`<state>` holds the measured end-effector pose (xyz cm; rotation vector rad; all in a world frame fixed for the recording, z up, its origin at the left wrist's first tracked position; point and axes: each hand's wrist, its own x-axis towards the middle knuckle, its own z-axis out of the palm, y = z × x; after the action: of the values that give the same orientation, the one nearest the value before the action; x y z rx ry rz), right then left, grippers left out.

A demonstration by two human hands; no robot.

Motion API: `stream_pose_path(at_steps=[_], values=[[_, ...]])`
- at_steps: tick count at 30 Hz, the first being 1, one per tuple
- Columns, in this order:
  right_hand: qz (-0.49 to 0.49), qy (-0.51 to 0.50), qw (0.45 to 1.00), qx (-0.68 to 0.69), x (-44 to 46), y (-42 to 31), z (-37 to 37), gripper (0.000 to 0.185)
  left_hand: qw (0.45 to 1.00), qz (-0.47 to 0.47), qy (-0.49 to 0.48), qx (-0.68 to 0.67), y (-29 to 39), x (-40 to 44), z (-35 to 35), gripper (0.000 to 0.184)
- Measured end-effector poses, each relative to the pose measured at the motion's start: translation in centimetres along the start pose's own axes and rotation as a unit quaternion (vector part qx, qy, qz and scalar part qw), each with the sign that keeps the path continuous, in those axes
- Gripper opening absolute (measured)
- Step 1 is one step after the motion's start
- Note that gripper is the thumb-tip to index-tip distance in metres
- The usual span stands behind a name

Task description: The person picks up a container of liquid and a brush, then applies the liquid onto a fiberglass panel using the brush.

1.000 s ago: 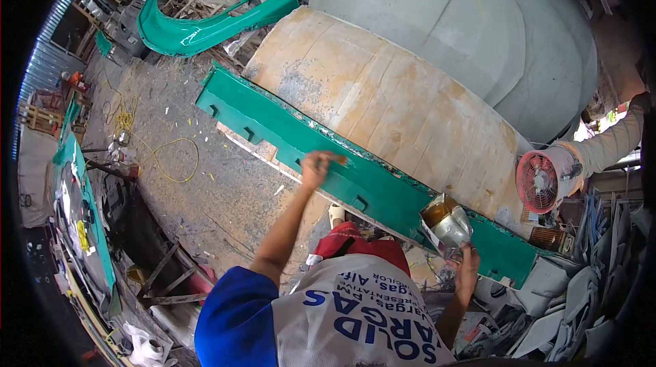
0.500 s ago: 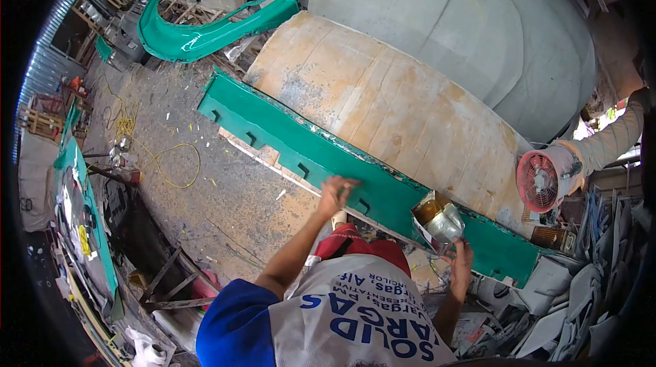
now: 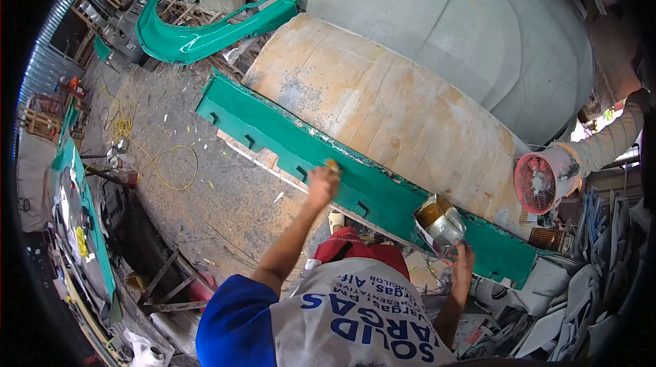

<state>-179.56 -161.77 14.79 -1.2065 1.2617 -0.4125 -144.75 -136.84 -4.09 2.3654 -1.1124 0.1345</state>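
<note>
A long green mold (image 3: 287, 152) with several small dark raised tabs lies diagonally before me. My left hand (image 3: 322, 188) is closed over its middle, with a small yellowish piece (image 3: 333, 165) showing at the fingertips; its kind is too blurred to name. In my right hand (image 3: 462, 262) is a cut-open metal can (image 3: 447, 227), tilted over the mold's right part. Amber residue or liquid shows inside the can. The right fingers grip its near lower end.
A worn tan board (image 3: 383, 107) borders the mold's far side, with a big pale grey shell (image 3: 437, 18) behind. A curved green mold (image 3: 184, 42) lies at the upper left. A red fan (image 3: 536, 182) stands right; a yellow cord (image 3: 171, 148) crosses the floor.
My left hand has moved slightly left and up along the green mold, its fingers now closed around the yellowish piece. The can in my right hand has barely moved.
</note>
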Motion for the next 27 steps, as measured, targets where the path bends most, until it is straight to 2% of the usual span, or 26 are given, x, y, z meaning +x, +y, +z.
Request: stream_pose_path(at_steps=[1,2,4,6,8,9,10,12,13,15,16,17,18,19,21,23,24,26,27], values=[[-0.001,0.001,1.0,-0.001,0.1,0.1,-0.1,0.034,0.998,0.049,0.012,-0.048,2.4,0.0,0.5,0.023],[-0.001,0.005,1.0,-0.001,0.3,0.3,-0.2,0.034,0.998,0.049,0.012,-0.048,3.5,0.6,-0.2,0.023],[-0.001,0.011,1.0,-0.001,0.2,0.4,-0.3,0.035,0.984,0.024,-0.078,-0.16,4.8,2.0,-1.9,0.02],[-0.001,0.004,1.0,0.0,0.1,0.2,-0.4,0.036,0.959,-0.008,0.035,-0.28,-0.7,3.7,-0.7,0.015],[0.002,0.003,1.0,0.008,-0.1,0.4,-0.7,0.036,0.955,-0.094,0.074,-0.271,-6.3,5.5,-3.5,0.01],[0.006,0.003,1.0,0.015,-0.3,0.5,-0.9,0.037,0.95,-0.148,0.086,-0.261,-11.4,5.5,-2.6,0.008],[0.005,-0.001,1.0,0.016,-0.3,0.6,-1.0,0.037,0.958,-0.161,0.103,-0.213,-14.7,6.0,-4.0,0.009],[0.022,0.018,0.999,0.022,-0.5,0.7,-1.3,0.057,0.954,-0.215,0.139,-0.154,-21.2,6.5,-5.0,0.011],[0.021,0.015,0.999,0.023,-0.6,0.7,-1.3,0.057,0.954,-0.216,0.141,-0.152,-21.0,7.1,-6.3,0.011],[0.018,0.038,0.999,0.019,-0.8,0.7,-1.4,0.056,0.938,-0.245,0.228,0.091,-19.9,7.7,-9.6,0.015],[0.018,0.036,0.999,0.017,-0.9,0.5,-1.5,0.056,0.948,-0.211,0.193,0.14,-20.3,7.0,-9.2,0.023],[0.024,0.02,0.999,0.022,-0.9,0.2,-1.6,0.054,0.959,-0.164,0.187,0.139,-19.1,6.1,-8.5,0.02],[0.029,0.0,0.999,0.028,-0.7,-0.2,-1.3,0.053,0.964,-0.116,0.139,0.192,-18.6,4.6,-6.1,0.014],[0.027,-0.009,0.999,0.027,-0.6,-0.5,-0.9,0.053,0.977,-0.099,0.07,0.177,-15.6,3.7,-5.4,0.011],[0.01,0.04,0.999,0.008,-0.6,-0.7,-0.3,0.039,0.996,-0.029,0.08,-0.027,-11.0,1.7,-2.8,0.013],[0.038,0.028,0.999,-0.013,0.3,-0.3,-0.6,0.04,0.991,-0.062,-0.015,-0.121,-3.8,2.5,-7.6,0.012],[0.033,0.038,0.999,-0.017,0.1,-0.7,-0.3,0.04,0.991,-0.068,-0.016,-0.118,-5.3,2.5,-7.6,0.012],[0.023,0.049,0.998,-0.017,0.4,-0.5,-0.3,0.042,0.968,-0.003,0.021,-0.25,-10.9,3.4,-6.6,0.014],[0.022,0.047,0.998,-0.022,0.5,-0.8,0.1,0.042,0.965,-0.049,0.054,-0.251,-14.7,3.7,-6.7,0.014]])
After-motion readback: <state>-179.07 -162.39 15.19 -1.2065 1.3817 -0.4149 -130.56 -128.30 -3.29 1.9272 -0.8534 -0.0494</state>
